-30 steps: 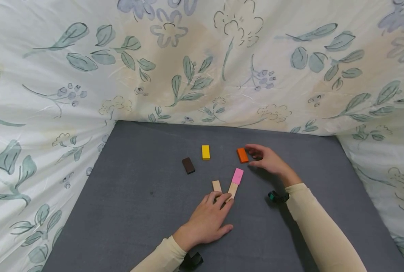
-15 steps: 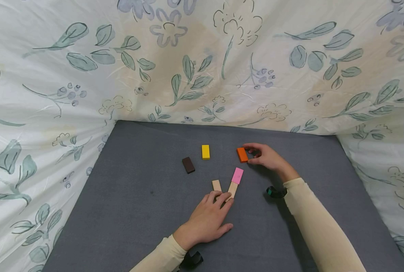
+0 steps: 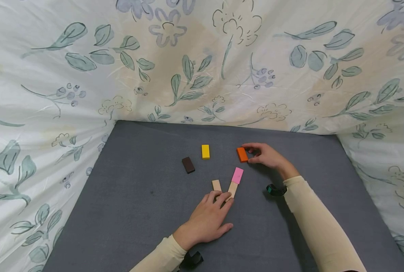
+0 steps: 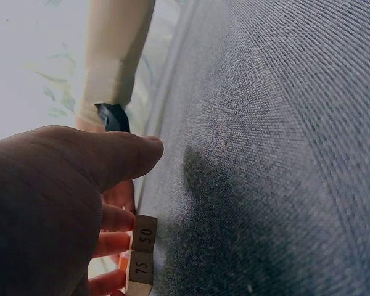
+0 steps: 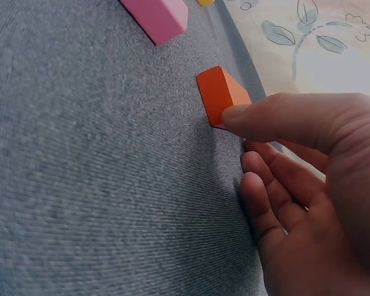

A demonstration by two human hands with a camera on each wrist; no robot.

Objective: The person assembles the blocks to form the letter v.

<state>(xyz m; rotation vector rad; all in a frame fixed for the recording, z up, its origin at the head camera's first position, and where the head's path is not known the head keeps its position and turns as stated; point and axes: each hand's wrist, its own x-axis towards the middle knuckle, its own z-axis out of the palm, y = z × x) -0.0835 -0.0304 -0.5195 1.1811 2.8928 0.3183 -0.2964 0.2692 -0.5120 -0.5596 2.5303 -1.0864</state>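
An orange block (image 3: 242, 155) lies on the cloth, and my right hand (image 3: 268, 155) pinches it at its right side. In the right wrist view the thumb (image 5: 253, 120) presses the near end of the orange block; the index finger is mostly hidden behind it. My left hand (image 3: 206, 221) rests its fingertips on plain wooden blocks, among them one wooden block (image 3: 216, 185) angled left and another wooden block (image 3: 233, 189) angled right. The left wrist view shows wooden blocks (image 4: 144, 234) marked 50 and 75 under the fingers. A pink block (image 3: 237, 175) sits end to end with the right-hand wooden block.
A yellow block (image 3: 205, 152) and a dark brown block (image 3: 188, 165) lie apart on the grey cloth (image 3: 137, 211), left of the orange one. Floral fabric (image 3: 188, 68) hangs behind and along both sides.
My right hand has shifted slightly left, and its thumb and index finger have come in onto the orange block. The left hand and the other blocks stay where they were.
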